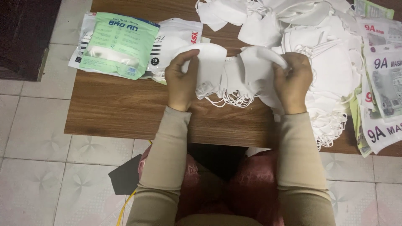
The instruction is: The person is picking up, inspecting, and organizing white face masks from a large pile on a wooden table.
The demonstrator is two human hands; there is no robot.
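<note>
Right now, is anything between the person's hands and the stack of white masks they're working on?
No. Both hands already grip the stack of white masks: the left hand holds its left end, the right hand its right end. Nothing visible lies between hands and masks; the mask pile sits behind and to the right.

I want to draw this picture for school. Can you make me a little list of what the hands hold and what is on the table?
left hand: pinches one end of a bunch of white masks
right hand: grips the other end
table: brown wood
left of hands: green packet lying on white packets
right of hands: big mask pile, printed bags
</note>
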